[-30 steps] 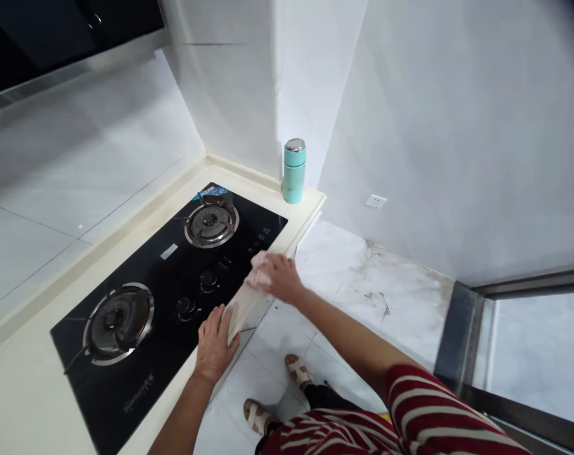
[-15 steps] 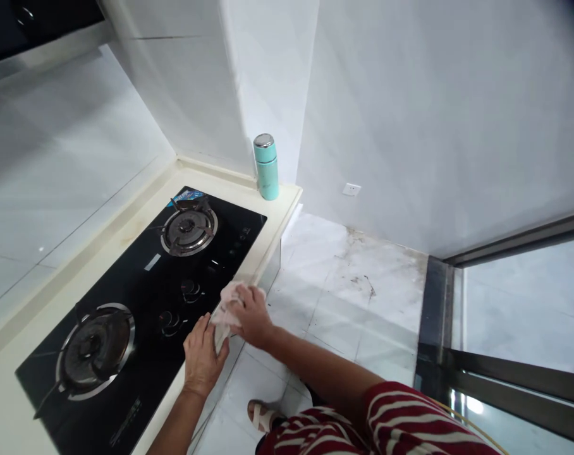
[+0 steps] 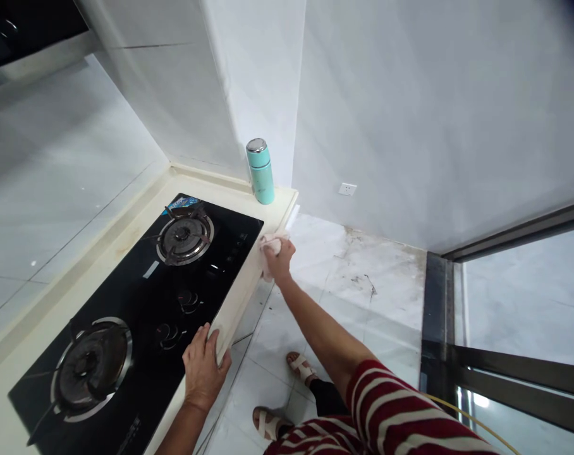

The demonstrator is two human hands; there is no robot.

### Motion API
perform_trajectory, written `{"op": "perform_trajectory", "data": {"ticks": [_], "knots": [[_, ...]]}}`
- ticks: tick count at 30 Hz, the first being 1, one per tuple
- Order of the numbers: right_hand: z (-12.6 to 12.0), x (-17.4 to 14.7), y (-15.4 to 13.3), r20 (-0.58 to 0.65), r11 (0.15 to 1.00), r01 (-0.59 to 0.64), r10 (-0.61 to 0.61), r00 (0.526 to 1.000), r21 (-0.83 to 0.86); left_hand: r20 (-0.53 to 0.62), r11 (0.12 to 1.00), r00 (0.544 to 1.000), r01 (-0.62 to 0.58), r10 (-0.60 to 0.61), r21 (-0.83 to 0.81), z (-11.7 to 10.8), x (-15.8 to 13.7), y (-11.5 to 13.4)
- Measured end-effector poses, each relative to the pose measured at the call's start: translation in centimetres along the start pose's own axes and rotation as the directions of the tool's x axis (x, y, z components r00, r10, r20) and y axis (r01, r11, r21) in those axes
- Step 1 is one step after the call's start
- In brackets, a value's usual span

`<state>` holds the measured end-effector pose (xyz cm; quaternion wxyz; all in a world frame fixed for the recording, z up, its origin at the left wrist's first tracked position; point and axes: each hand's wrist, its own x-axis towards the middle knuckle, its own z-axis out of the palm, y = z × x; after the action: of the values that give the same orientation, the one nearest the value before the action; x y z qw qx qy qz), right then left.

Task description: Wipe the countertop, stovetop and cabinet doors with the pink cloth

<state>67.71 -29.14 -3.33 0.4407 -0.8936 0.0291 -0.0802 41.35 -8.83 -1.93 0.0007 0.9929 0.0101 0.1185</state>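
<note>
My right hand (image 3: 280, 260) is closed on a pale pinkish cloth (image 3: 271, 242), pressed against the front edge of the cream countertop (image 3: 242, 292) near its far end. Resting on that same edge, nearer to me, my left hand (image 3: 204, 366) has its fingers spread and holds nothing; its fingertips touch the rim of the black glass gas stove (image 3: 145, 322). The stove has two round burners, a far burner (image 3: 185, 235) and a near burner (image 3: 91, 366), with two control knobs (image 3: 187, 299) between them and the front edge.
A turquoise vacuum flask (image 3: 261, 172) with a silver lid stands upright at the counter's far corner. Behind it rise grey-white walls with a socket (image 3: 348, 189). Dirt marks the floor tiles (image 3: 363, 278) on the right, beside a dark door frame (image 3: 436, 303). My sandalled feet (image 3: 301, 366) are below.
My right hand has slid the cloth away from me along the counter edge, apart from my left hand. The left hand stays about where it was. The view has shifted slightly.
</note>
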Motion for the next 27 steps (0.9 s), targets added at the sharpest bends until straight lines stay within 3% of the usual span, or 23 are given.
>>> {"op": "perform_trajectory", "data": {"ticks": [4, 8, 12, 17, 23, 27], "knots": [[3.0, -8.9, -1.7, -0.047, 0.985, -0.082, 0.090, 0.995, 0.155, 0.001, 1.000, 1.000, 0.005, -0.005, -0.024, -0.1, 0.1, -0.1], [4.0, -16.8, -2.5, 0.099, 0.953, -0.101, 0.075, 0.992, 0.286, 0.012, 0.997, 1.000, 0.021, -0.021, -0.078, -0.2, 0.3, -0.3], [3.2, -18.0, -2.2, 0.241, 0.849, -0.235, 0.132, 0.961, 0.473, 0.035, 0.995, 0.999, 0.025, -0.022, -0.098, -0.4, 0.7, -0.4], [1.6, -19.0, -0.1, 0.459, 0.580, -0.540, 0.297, 0.837, 0.609, 0.021, 0.988, 1.000, 0.000, 0.003, -0.153, -0.7, 1.2, -0.2], [-0.4, -24.5, 2.2, 0.549, 0.339, -0.700, 0.444, 0.708, 0.629, 0.005, 0.975, 0.999, -0.037, 0.039, -0.220, -0.8, 1.9, -0.4], [-2.1, -26.7, 1.6, 0.608, 0.205, -0.749, 0.470, 0.640, 0.630, -0.026, 0.954, 0.994, -0.107, 0.104, -0.279, -1.0, 1.6, 0.6]]}}
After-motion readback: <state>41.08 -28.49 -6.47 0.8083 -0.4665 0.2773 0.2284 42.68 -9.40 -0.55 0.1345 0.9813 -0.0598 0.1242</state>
